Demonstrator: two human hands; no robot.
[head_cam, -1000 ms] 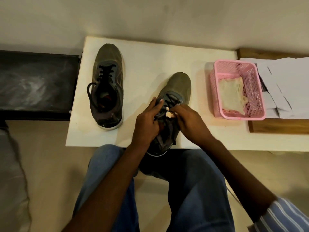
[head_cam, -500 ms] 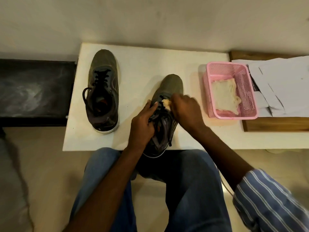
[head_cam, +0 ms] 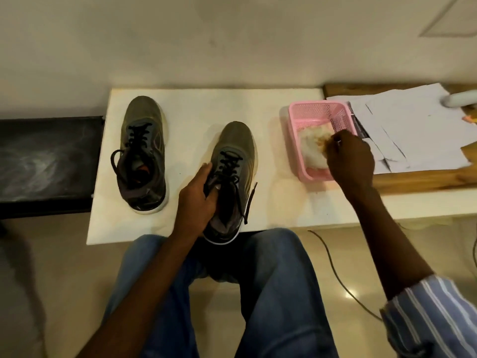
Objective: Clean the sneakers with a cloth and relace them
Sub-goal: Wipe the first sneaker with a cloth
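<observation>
Since half a second ago, the right hand (head_cam: 349, 161) has been carried away from the near sneaker (head_cam: 233, 177) and over to the pink mesh basket (head_cam: 307, 115), where its fingers are closed in a pinch on the stained white cloth (head_cam: 311, 148) lying inside. Whether the cloth is being set down or picked up cannot be told from this view. The left hand (head_cam: 198, 197) has been kept on the near sneaker, its fingers wrapped around the collar and tongue, with the heel overhanging the front edge of the white table (head_cam: 271, 208). Black laces are threaded through this sneaker, and loose ends are seen trailing down its right side. The second sneaker (head_cam: 143, 153) is stood well apart to the left, laced but with an untied loop hanging by the opening. Papers (head_cam: 413, 130) are spread just right of the basket.

The wiping step is judged to be in hand or just closing, with the cloth exchanged at the basket. If cleaning is finished, the loose lace ends would next need to be gathered by both hands and tightened; otherwise the cloth would be brought to the shoe's upper.
</observation>
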